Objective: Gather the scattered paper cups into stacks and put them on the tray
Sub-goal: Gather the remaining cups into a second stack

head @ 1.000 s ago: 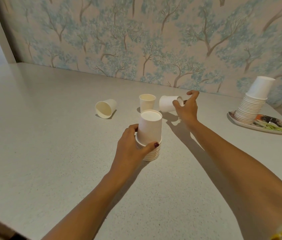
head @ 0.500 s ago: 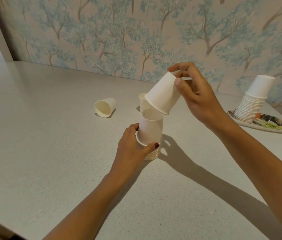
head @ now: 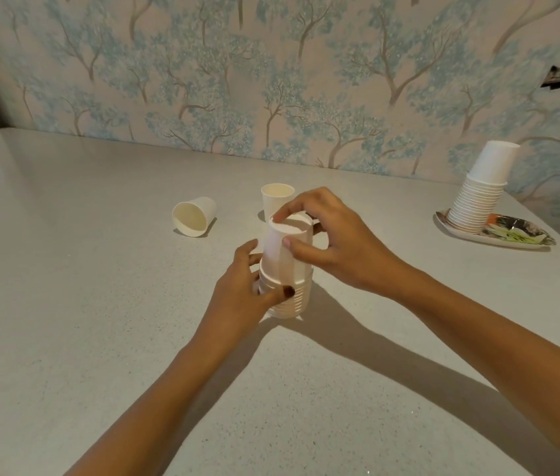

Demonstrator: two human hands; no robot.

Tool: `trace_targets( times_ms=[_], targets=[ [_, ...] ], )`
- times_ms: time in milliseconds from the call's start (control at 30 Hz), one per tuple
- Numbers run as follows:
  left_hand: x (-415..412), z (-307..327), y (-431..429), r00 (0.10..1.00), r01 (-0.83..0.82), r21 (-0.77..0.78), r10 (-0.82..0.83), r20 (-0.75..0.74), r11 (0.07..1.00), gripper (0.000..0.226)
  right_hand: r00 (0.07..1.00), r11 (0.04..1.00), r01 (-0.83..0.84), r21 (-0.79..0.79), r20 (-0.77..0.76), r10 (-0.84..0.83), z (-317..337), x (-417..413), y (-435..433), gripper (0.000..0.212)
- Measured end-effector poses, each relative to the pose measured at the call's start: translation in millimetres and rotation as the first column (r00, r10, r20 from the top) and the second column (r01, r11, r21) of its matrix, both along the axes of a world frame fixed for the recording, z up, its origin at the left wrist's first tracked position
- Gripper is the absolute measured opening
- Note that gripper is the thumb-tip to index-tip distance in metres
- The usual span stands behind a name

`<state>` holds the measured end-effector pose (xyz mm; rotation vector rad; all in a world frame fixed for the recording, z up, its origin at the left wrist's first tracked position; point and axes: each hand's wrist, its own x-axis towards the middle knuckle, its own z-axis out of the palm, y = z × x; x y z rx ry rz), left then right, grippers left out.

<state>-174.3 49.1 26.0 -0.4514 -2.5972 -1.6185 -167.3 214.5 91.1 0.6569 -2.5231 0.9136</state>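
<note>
A stack of upside-down white paper cups [head: 297, 298] stands in the middle of the table. My left hand [head: 244, 297] grips its lower rims from the left. My right hand [head: 330, 242] holds the topmost upside-down cup [head: 280, 252] with thumb and fingers, and that cup sits on the stack. Behind the stack an upright cup [head: 276, 201] stands, partly hidden by my fingers. Another cup [head: 194, 217] lies on its side to the left, mouth toward me. At the far right a patterned tray [head: 512, 231] carries a tall leaning stack of cups [head: 481, 194].
The grey speckled table [head: 100, 321] runs back to a wall with tree-pattern wallpaper [head: 271, 80]. The table's right edge lies just past the tray.
My right hand picked up the cup lying on its side behind the stack, lifted and turned it, then lowered it upside down onto the stack. My left hand stayed on the stack.
</note>
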Motion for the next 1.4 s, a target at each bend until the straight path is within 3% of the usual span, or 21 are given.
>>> trace_targets(
  times_ms=[100,200,333,433,533,667,900,1033,1167,1400],
  targets=[
    [-6.0,6.1,-8.6,0.996,0.053,-0.044,-0.049,0.079,0.998,0.076,1.0,1.0,0.006,0.019,0.023,-0.006,-8.4,-0.4,-1.5,0.036],
    [-18.6,10.6,-21.5,0.997,0.063,-0.108,-0.057,0.061,0.992,0.062,0.999,1.0,0.002,0.008,0.033,-0.003,-5.3,-3.8,-0.1,0.033],
    [-45.6,19.4,-36.0,0.999,-0.033,-0.044,0.034,0.029,0.998,0.045,0.993,0.96,0.038,-0.277,0.117,-0.005,1.5,-20.0,0.9,0.032],
    [-69.7,26.8,-39.7,0.988,-0.138,-0.051,0.134,-0.076,0.989,0.04,0.982,0.889,0.163,-0.427,0.154,-0.106,-1.1,-48.7,5.6,0.024],
    [-92.4,32.6,-38.5,0.952,-0.223,-0.065,0.203,-0.23,0.973,0.041,0.948,0.83,0.307,-0.466,0.229,-0.222,-8.8,-82.9,12.1,0.018],
    [-125.5,35.2,-39.3,0.88,-0.365,-0.118,0.301,-0.367,0.923,0.049,0.897,0.773,0.425,-0.472,0.331,-0.291,-27.9,-123.1,18.9,0.037],
    [-188.5,21.8,-48.3,0.863,-0.501,-0.451,0.465,-0.196,0.739,0.073,0.833,0.785,0.501,-0.364,0.447,-0.325,-54.5,-179.4,15.2,0.081],
    [-208.7,14.0,-52.8,0.868,-0.459,-0.453,0.495,-0.045,0.764,0.07,0.822,0.772,0.501,-0.391,0.494,-0.282,-60.6,-196.3,9.6,0.093],
    [-222.9,9.0,-56.9,0.876,-0.418,-0.443,0.481,0.035,0.793,0.077,0.846,0.778,0.463,-0.424,0.473,-0.246,-67.3,-206.9,3.9,0.094],
    [-229.7,8.0,-58.9,0.915,-0.37,-0.494,0.401,-0.048,0.787,0.071,0.875,0.756,0.457,-0.468,0.388,-0.289,-76.5,-207.4,8.4,0.078]
  ],
)
